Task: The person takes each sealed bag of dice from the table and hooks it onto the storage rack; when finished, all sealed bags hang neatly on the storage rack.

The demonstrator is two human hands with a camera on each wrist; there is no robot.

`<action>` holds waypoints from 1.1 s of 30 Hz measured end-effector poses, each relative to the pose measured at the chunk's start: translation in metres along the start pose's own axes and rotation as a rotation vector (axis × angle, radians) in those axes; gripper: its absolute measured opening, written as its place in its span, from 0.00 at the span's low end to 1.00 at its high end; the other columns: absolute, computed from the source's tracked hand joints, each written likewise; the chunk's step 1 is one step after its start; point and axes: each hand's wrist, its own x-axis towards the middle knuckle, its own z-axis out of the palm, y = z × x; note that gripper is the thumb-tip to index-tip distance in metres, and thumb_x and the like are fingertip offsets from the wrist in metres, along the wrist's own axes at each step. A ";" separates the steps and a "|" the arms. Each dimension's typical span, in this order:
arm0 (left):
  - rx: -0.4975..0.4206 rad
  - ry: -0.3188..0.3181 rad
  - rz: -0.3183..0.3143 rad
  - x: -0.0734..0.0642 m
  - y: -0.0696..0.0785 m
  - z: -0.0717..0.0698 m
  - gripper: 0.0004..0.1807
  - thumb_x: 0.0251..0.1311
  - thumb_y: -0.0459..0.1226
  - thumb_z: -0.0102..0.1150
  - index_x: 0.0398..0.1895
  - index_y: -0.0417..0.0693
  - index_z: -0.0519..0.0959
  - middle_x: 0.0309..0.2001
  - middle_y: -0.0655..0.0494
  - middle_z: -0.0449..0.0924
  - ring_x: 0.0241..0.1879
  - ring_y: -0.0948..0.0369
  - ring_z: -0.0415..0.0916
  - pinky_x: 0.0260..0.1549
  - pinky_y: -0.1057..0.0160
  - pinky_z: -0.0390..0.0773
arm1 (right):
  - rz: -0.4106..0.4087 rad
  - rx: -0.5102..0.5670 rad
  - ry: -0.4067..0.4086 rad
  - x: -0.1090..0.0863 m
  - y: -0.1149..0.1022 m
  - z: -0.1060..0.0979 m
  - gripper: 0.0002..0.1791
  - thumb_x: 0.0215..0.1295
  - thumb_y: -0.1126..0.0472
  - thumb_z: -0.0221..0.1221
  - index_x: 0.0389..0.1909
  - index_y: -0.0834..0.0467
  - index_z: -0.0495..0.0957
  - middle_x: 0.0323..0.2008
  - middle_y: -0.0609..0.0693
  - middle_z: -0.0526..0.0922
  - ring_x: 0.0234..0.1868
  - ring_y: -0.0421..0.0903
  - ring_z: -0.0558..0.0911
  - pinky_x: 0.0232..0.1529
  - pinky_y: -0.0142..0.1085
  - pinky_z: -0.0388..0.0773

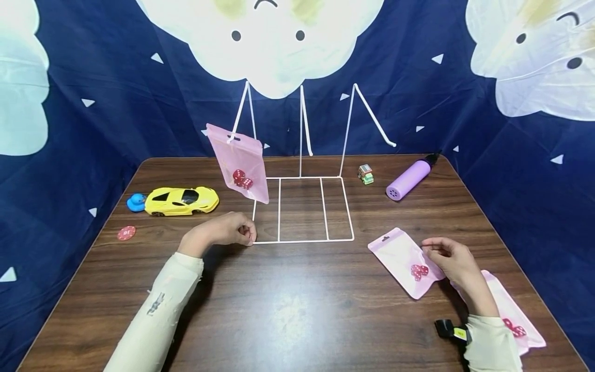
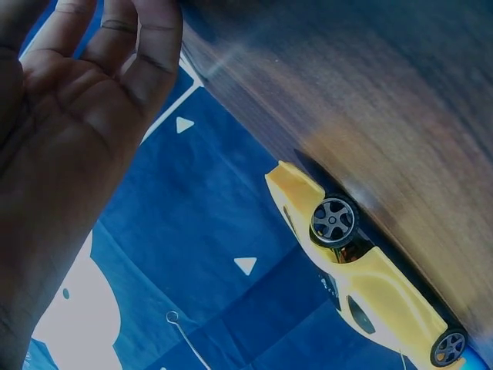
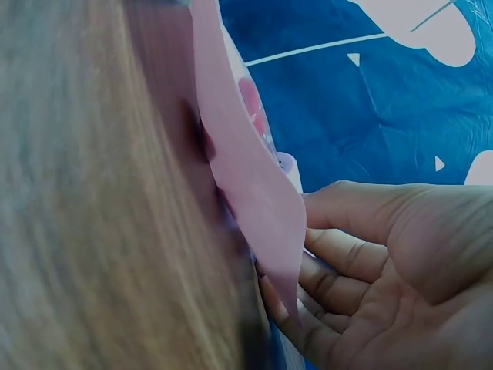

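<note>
A white wire rack (image 1: 302, 241) with three upright hooked arms stands on the table. My left hand (image 1: 234, 229) pinches its front left corner, fingers curled; in the left wrist view that hand (image 2: 92, 100) fills the upper left. On the rack's left hook hangs a pink zip pouch (image 1: 237, 155) with red dice (image 1: 241, 179) in its lower part. My right hand (image 1: 453, 261) pinches the right edge of a second pink pouch (image 1: 400, 256), which also contains red dice. In the right wrist view, this pouch (image 3: 254, 189) tilts up from the table between thumb and fingers.
A third pink pouch (image 1: 504, 305) lies partly under my right forearm. Left of the rack are a yellow toy car (image 1: 181, 201), a blue rubber duck (image 1: 137, 202) and a red chip (image 1: 126, 233). Right of it are a small toy truck (image 1: 365, 174) and a purple pump (image 1: 409, 179).
</note>
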 end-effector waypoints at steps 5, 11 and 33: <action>0.004 -0.002 0.005 0.000 0.002 -0.001 0.07 0.62 0.24 0.69 0.31 0.43 0.86 0.27 0.61 0.77 0.31 0.64 0.72 0.35 0.64 0.73 | 0.019 0.034 -0.009 0.001 0.001 0.002 0.15 0.73 0.73 0.63 0.55 0.79 0.79 0.43 0.63 0.87 0.36 0.31 0.76 0.36 0.26 0.74; 0.007 0.004 0.009 0.000 0.001 -0.001 0.08 0.61 0.24 0.69 0.31 0.44 0.86 0.27 0.61 0.77 0.30 0.64 0.71 0.34 0.64 0.73 | 0.040 0.047 0.002 0.001 0.000 0.004 0.15 0.72 0.72 0.63 0.55 0.78 0.80 0.41 0.60 0.87 0.35 0.32 0.76 0.35 0.27 0.74; 0.019 0.013 0.001 -0.001 -0.001 0.002 0.08 0.61 0.24 0.69 0.30 0.46 0.86 0.27 0.63 0.77 0.31 0.64 0.72 0.35 0.63 0.74 | 0.067 -0.107 0.049 0.000 -0.005 0.008 0.09 0.73 0.69 0.64 0.48 0.69 0.87 0.36 0.55 0.85 0.37 0.46 0.75 0.36 0.33 0.68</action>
